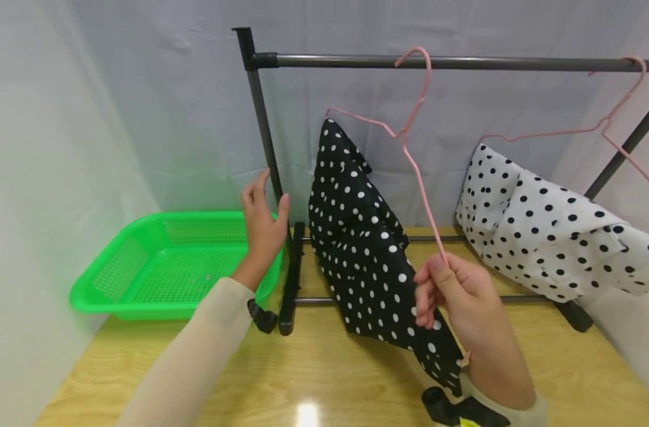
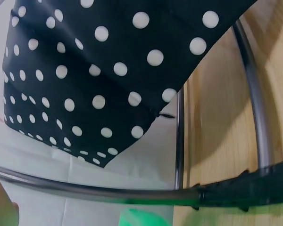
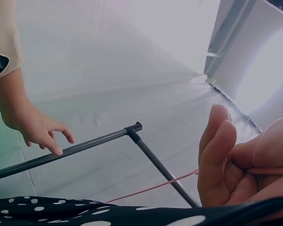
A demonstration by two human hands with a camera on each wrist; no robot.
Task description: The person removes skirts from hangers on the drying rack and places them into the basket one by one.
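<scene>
1. Right hand [image 1: 457, 296] pinches the lower corner of the pink wire hanger [image 1: 409, 136]; thumb and fingers are curled tight on the wire.
2. That hanger's hook is over the top rail of the black rack [image 1: 265, 148]. The frame is tilted hard: its long axis runs from the upper left, at the top of the cloth, down and right to the pinch point. The hook opens leftward.
3. The black polka-dot cloth [image 1: 367, 249] hangs off the hanger's left end, bunched, with its bottom edge trailing to the wooden table [image 1: 329, 367] by the right wrist.
4. Left hand [image 1: 262, 222] is up at the rack's left upright, fingers straight and spread, thumb just beside the post. I cannot tell if there is contact.
5. Count: two pink hangers, two dotted cloths, one rack, one basket. The second hanger [image 1: 617, 118] sits on the same rail to the right, carrying the white polka-dot cloth [image 1: 548, 237].
6. The green mesh basket [image 1: 164, 267] sits on the table left of the rack, behind the left hand.
7. View differences: the right wrist view shows the pinch close up, with the wire running out from the fingers, plus the left hand's fingertips at the rail. The left wrist view shows only the black cloth, the rack base bars and table; neither hanger is seen there.
</scene>
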